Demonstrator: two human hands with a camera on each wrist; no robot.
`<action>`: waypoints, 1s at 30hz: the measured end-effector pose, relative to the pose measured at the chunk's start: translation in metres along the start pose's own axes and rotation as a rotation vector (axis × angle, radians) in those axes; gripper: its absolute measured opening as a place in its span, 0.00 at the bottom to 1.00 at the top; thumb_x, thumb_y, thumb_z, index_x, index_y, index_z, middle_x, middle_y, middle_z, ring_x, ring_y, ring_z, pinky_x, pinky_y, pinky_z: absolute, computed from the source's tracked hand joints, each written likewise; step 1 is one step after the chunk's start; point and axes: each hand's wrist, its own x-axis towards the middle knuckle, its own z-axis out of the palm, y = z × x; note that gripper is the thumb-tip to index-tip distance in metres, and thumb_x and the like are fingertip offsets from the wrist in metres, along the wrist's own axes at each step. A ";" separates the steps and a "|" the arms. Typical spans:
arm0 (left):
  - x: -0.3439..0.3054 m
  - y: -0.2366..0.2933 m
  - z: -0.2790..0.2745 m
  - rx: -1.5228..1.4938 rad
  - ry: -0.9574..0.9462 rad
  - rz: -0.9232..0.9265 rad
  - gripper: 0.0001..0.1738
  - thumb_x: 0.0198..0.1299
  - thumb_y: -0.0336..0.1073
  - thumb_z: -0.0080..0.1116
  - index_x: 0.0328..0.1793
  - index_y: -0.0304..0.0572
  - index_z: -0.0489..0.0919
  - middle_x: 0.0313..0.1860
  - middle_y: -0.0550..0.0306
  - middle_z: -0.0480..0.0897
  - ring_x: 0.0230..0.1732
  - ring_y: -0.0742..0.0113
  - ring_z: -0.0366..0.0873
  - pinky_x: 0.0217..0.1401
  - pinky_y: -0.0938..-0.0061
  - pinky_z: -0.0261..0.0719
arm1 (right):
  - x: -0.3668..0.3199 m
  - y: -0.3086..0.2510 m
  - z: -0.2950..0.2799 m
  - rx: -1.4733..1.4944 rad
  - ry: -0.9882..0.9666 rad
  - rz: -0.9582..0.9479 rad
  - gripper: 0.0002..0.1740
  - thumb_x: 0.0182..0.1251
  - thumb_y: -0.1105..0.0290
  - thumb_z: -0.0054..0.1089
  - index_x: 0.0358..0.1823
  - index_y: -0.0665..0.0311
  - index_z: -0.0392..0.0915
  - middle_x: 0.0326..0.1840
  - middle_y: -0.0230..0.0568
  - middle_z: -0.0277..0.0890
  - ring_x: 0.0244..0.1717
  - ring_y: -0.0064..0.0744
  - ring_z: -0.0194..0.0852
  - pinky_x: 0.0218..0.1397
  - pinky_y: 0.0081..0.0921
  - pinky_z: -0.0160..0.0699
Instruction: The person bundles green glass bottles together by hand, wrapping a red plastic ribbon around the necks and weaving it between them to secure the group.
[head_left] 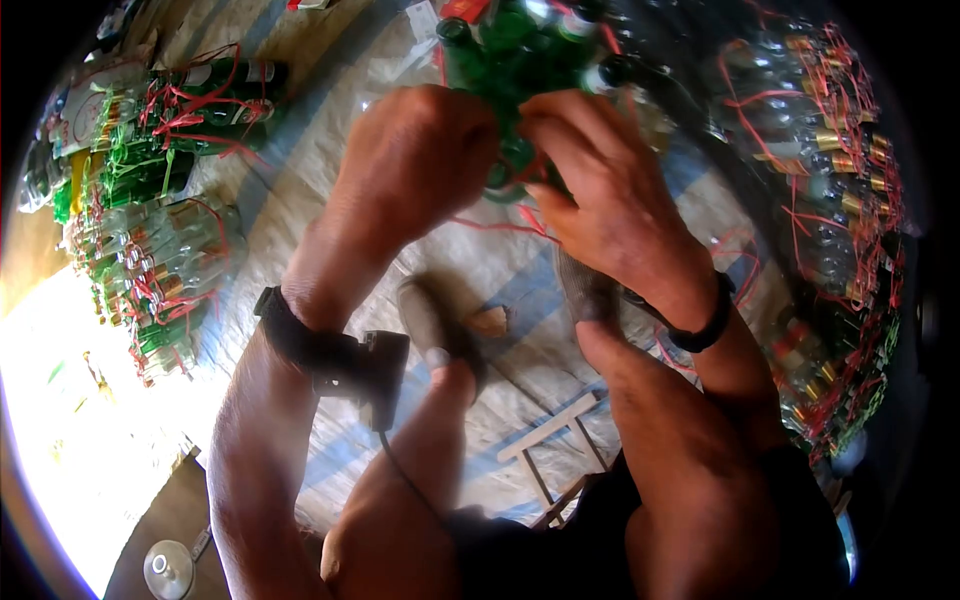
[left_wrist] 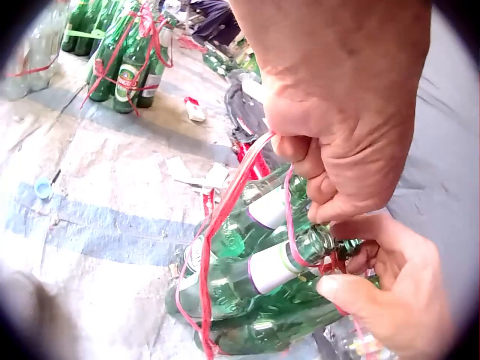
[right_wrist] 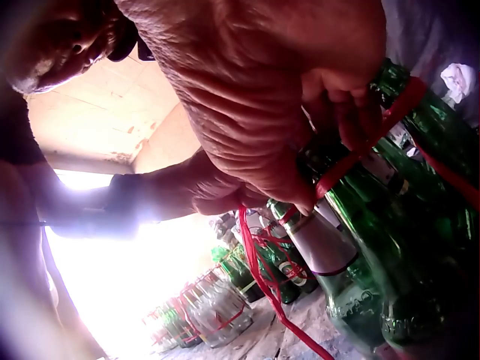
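Note:
Several green glass bottles (head_left: 520,60) (left_wrist: 262,277) (right_wrist: 375,255) stand close together, bound with red ribbon (left_wrist: 214,232) (right_wrist: 270,285). My left hand (head_left: 420,150) (left_wrist: 345,142) (right_wrist: 217,187) is curled round the ribbon above the bottle necks, and a long part of it hangs down from the fist. Beside it my right hand (head_left: 610,190) (left_wrist: 397,292) (right_wrist: 255,97) is at the necks, thumb and bent fingers pinching the ribbon there. The palm hides part of this grip in the right wrist view.
Tied bundles of clear and green bottles stand at the left (head_left: 160,230) and right (head_left: 830,190). A pale sheet with blue stripes (head_left: 370,290) covers the floor under the feet. A small wooden frame (head_left: 550,430) lies between the legs; a white round object (head_left: 168,570) is at lower left.

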 end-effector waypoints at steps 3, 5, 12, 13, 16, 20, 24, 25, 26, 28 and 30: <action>-0.001 -0.004 0.005 -0.025 0.007 -0.063 0.07 0.64 0.34 0.64 0.36 0.38 0.88 0.31 0.38 0.85 0.33 0.35 0.85 0.39 0.51 0.84 | -0.001 0.001 -0.001 0.006 -0.018 0.004 0.18 0.57 0.80 0.69 0.51 0.68 0.80 0.57 0.45 0.78 0.56 0.54 0.79 0.61 0.48 0.82; -0.004 -0.005 0.008 -0.035 0.019 -0.108 0.08 0.62 0.35 0.63 0.34 0.43 0.89 0.32 0.40 0.87 0.37 0.34 0.88 0.40 0.46 0.85 | -0.002 0.002 -0.001 0.006 -0.029 -0.004 0.19 0.57 0.80 0.69 0.52 0.68 0.81 0.58 0.45 0.78 0.58 0.53 0.80 0.62 0.47 0.82; -0.025 -0.009 0.028 -0.390 0.138 -0.361 0.09 0.67 0.30 0.72 0.46 0.30 0.92 0.28 0.59 0.88 0.33 0.81 0.79 0.36 0.75 0.79 | -0.001 0.004 -0.003 0.010 -0.067 -0.006 0.23 0.56 0.81 0.70 0.55 0.70 0.82 0.62 0.43 0.80 0.61 0.51 0.81 0.65 0.45 0.84; -0.027 -0.008 0.030 -0.462 0.162 -0.411 0.09 0.67 0.30 0.73 0.48 0.31 0.94 0.31 0.63 0.90 0.33 0.82 0.79 0.36 0.78 0.79 | -0.001 0.004 -0.003 0.022 -0.069 -0.004 0.23 0.56 0.81 0.70 0.55 0.70 0.83 0.62 0.43 0.80 0.61 0.51 0.82 0.65 0.45 0.84; -0.035 -0.010 0.039 -0.579 0.257 -0.440 0.09 0.67 0.30 0.75 0.49 0.32 0.94 0.32 0.64 0.90 0.34 0.83 0.79 0.35 0.80 0.78 | -0.001 0.005 -0.003 0.028 -0.073 0.010 0.23 0.55 0.81 0.71 0.56 0.69 0.83 0.63 0.43 0.81 0.63 0.51 0.82 0.65 0.43 0.85; -0.044 0.000 0.045 -0.767 0.305 -0.556 0.09 0.67 0.30 0.77 0.49 0.33 0.94 0.33 0.65 0.90 0.34 0.84 0.80 0.37 0.82 0.77 | -0.002 0.004 -0.003 0.018 -0.095 0.028 0.25 0.54 0.82 0.72 0.56 0.67 0.84 0.64 0.43 0.82 0.64 0.51 0.83 0.67 0.43 0.84; -0.054 0.001 0.054 -0.928 0.374 -0.619 0.09 0.68 0.30 0.77 0.50 0.32 0.93 0.35 0.65 0.90 0.37 0.83 0.81 0.43 0.84 0.78 | 0.000 0.001 -0.006 0.012 -0.119 0.047 0.28 0.51 0.84 0.74 0.57 0.65 0.84 0.67 0.44 0.82 0.66 0.52 0.82 0.70 0.44 0.82; -0.058 0.002 0.056 -0.963 0.366 -0.637 0.09 0.69 0.30 0.77 0.51 0.32 0.93 0.36 0.65 0.90 0.37 0.83 0.81 0.44 0.83 0.79 | 0.000 0.000 -0.006 0.014 -0.136 0.067 0.28 0.52 0.84 0.75 0.58 0.65 0.84 0.67 0.45 0.82 0.67 0.53 0.82 0.71 0.43 0.82; -0.062 0.003 0.058 -0.998 0.360 -0.653 0.09 0.70 0.30 0.76 0.51 0.32 0.92 0.36 0.66 0.90 0.38 0.82 0.81 0.44 0.83 0.79 | 0.001 0.000 -0.007 0.016 -0.151 0.085 0.28 0.53 0.83 0.75 0.58 0.65 0.84 0.67 0.45 0.82 0.67 0.53 0.82 0.71 0.43 0.82; -0.066 0.002 0.062 -1.001 0.351 -0.665 0.08 0.70 0.30 0.76 0.51 0.33 0.92 0.38 0.66 0.91 0.39 0.82 0.82 0.46 0.82 0.80 | 0.001 0.000 -0.008 0.004 -0.158 0.068 0.28 0.53 0.83 0.76 0.59 0.65 0.83 0.67 0.45 0.82 0.67 0.53 0.82 0.71 0.43 0.82; -0.069 -0.001 0.070 -1.103 0.406 -0.653 0.08 0.71 0.31 0.76 0.51 0.34 0.92 0.37 0.67 0.90 0.38 0.82 0.81 0.44 0.83 0.78 | 0.002 0.001 -0.008 -0.005 -0.160 0.053 0.29 0.53 0.83 0.77 0.60 0.65 0.83 0.67 0.46 0.82 0.67 0.53 0.82 0.71 0.43 0.82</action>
